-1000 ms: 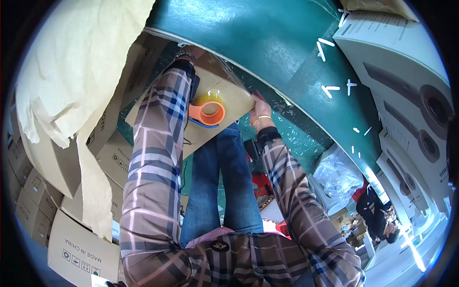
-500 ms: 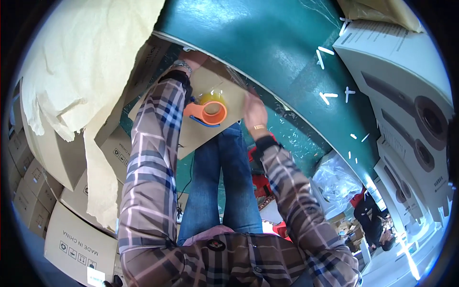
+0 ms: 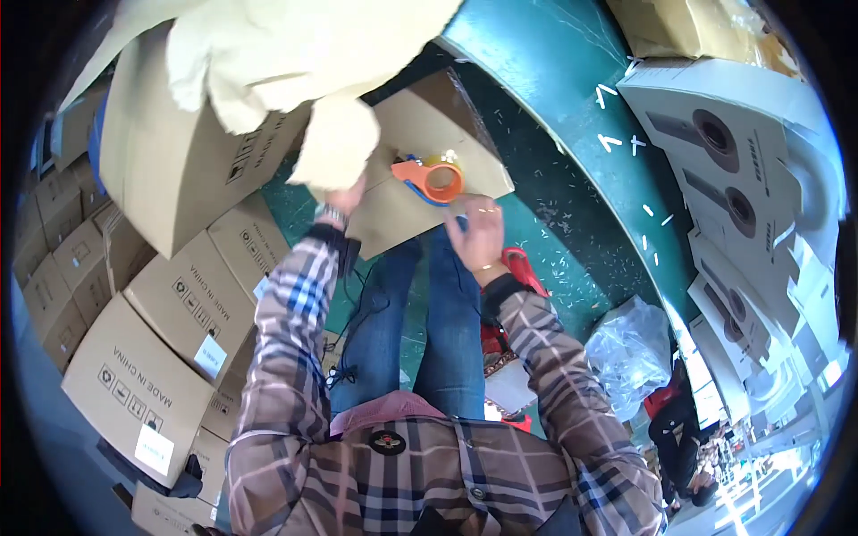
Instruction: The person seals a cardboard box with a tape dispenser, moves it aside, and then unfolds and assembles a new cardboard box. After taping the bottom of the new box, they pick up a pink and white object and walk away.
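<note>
Since a second ago we've swung left, so the cardboard box (image 3: 420,179) sits dead ahead. Our left hand (image 3: 342,198) grips its left edge; our right hand (image 3: 478,234) hovers half-curled, empty, just near the orange tape dispenser (image 3: 432,177) lying crosswise on top.

Brown cartons (image 3: 161,357) are lying stacked along the left, each bearing a white label. White printed boxes (image 3: 742,179) are standing in a row on the right. A clear plastic bag (image 3: 630,353) is sitting crumpled on the green floor (image 3: 572,223), near them.
</note>
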{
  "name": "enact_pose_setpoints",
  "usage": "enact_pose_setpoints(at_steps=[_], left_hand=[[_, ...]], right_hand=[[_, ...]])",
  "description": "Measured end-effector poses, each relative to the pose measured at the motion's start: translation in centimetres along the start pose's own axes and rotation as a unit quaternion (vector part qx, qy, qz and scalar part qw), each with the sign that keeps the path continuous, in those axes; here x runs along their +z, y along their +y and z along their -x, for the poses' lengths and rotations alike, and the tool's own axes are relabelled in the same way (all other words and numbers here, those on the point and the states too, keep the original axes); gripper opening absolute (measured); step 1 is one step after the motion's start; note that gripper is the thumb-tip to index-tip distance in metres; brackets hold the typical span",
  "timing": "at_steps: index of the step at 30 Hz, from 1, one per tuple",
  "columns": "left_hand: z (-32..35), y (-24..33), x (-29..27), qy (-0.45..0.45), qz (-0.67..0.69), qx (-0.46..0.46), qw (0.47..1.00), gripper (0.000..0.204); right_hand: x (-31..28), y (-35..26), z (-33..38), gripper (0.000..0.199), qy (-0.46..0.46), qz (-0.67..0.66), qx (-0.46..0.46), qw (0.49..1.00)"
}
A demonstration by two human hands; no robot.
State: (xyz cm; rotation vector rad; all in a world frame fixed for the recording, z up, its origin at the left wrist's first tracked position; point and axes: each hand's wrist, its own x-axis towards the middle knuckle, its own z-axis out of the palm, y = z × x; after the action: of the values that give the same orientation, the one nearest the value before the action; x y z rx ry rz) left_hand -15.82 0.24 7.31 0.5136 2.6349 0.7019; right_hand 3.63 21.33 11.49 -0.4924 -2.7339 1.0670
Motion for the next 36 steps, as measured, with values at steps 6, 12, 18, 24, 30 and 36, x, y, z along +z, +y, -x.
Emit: enact_pose_setpoints(at_steps=[6,12,18,24,30,36], left_hand=[[9.4,-5.0,-2.0,-0.034,0.180,-0.183,0.966,0.034],[9.0,-6.5,-3.5,-0.133,0.417,-0.166,0.884,0.040],[9.6,-9.2,-9.3,-0.393,0.623,-0.140,0.662,0.032],[14.1,-13.9,-12.5,-0.446,0.656,-0.178,0.582,0.026],[14.2,-16.3,-12.0,-0.300,0.533,-0.149,0.777,0.019],[5.9,-23.7,-8.3,-0.110,0.534,-0.217,0.810,0.019]], right_hand=[[6.0,-1.2,-3.6,0.027,-0.036,0.174,-0.050,0.983],[5.5,-5.6,0.2,0.027,-0.130,0.066,-0.060,0.987],[2.8,-17.0,6.1,0.027,-0.167,-0.054,-0.005,0.984],[5.9,-23.8,8.8,0.028,-0.179,-0.105,0.008,0.978],[9.8,-25.6,10.1,0.028,-0.217,-0.148,0.189,0.946],[13.4,-23.9,12.5,0.027,-0.230,-0.234,0.342,0.880]])
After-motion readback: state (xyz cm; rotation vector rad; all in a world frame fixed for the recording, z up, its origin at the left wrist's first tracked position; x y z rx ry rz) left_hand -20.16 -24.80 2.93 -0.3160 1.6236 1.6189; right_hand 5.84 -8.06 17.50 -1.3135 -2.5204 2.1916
